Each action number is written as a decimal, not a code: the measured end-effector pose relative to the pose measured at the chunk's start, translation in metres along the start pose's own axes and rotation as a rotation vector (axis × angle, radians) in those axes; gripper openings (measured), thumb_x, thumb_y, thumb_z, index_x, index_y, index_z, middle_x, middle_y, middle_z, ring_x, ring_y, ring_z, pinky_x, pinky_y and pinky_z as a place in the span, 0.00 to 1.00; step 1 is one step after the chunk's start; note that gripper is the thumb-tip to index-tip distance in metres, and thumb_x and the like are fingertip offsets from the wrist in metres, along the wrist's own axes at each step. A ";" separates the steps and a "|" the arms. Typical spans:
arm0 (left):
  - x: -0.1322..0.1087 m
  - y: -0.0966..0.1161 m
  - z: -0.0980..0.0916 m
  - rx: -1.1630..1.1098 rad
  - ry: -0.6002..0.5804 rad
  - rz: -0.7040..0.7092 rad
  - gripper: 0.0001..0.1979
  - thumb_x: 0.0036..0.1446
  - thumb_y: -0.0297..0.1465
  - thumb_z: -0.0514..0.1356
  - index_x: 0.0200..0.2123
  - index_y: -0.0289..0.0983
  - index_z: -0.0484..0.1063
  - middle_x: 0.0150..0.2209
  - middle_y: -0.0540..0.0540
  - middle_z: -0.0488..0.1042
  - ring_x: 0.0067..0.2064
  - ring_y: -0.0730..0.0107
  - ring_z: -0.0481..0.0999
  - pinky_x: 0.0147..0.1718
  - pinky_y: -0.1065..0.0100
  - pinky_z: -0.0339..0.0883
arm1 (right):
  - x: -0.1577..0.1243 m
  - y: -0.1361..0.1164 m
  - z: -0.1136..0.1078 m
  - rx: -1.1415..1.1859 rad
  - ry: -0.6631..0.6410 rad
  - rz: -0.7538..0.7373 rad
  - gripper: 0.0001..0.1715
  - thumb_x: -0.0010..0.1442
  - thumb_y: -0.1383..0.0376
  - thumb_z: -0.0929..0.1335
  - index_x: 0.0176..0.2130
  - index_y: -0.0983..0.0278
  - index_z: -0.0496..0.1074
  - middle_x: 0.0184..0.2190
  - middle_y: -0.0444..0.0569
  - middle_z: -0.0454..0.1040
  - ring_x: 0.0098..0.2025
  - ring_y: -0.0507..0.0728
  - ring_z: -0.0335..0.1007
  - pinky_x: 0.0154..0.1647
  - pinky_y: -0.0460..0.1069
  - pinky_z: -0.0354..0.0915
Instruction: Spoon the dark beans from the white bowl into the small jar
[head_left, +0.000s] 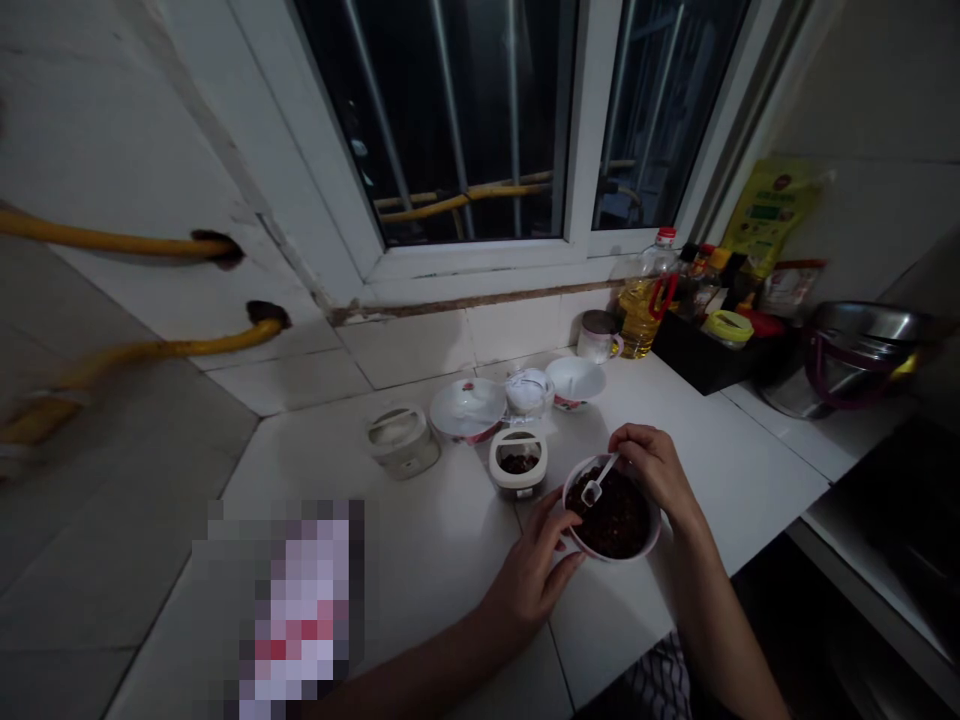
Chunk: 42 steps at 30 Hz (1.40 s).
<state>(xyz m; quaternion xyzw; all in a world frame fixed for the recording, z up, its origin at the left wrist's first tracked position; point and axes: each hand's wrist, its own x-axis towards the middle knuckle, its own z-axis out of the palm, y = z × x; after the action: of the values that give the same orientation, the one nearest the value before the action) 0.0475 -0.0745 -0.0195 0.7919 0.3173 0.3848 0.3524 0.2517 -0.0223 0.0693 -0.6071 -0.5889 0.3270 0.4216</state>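
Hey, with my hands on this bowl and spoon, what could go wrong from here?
The small white plastic spoon in your right hand might slip into the dark, chunky mixture. The round white bowl with a pinkish rim might tip if your left hand presses its edge. The small boxy container with a white-rimmed lid, close to that hand, might get knocked.

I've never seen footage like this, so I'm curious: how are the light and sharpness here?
Head view: dim light, the window mostly dark; head view: the lower yellow pipe blurs toward the left edge; head view: coarse blocks mask a lower-left patch; head view: the white spoon stands out against dark food.
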 end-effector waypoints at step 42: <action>0.000 0.001 0.000 -0.002 -0.008 -0.041 0.13 0.62 0.28 0.54 0.50 0.41 0.63 0.62 0.38 0.58 0.44 0.65 0.73 0.44 0.62 0.73 | -0.008 -0.001 0.007 -0.304 -0.237 -0.356 0.13 0.54 0.71 0.61 0.29 0.60 0.73 0.29 0.47 0.77 0.44 0.60 0.66 0.52 0.57 0.59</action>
<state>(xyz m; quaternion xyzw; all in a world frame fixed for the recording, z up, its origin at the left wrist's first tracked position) 0.0472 -0.0753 -0.0183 0.7865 0.3319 0.3744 0.3622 0.2440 -0.0296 0.0660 -0.5077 -0.7741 0.2241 0.3046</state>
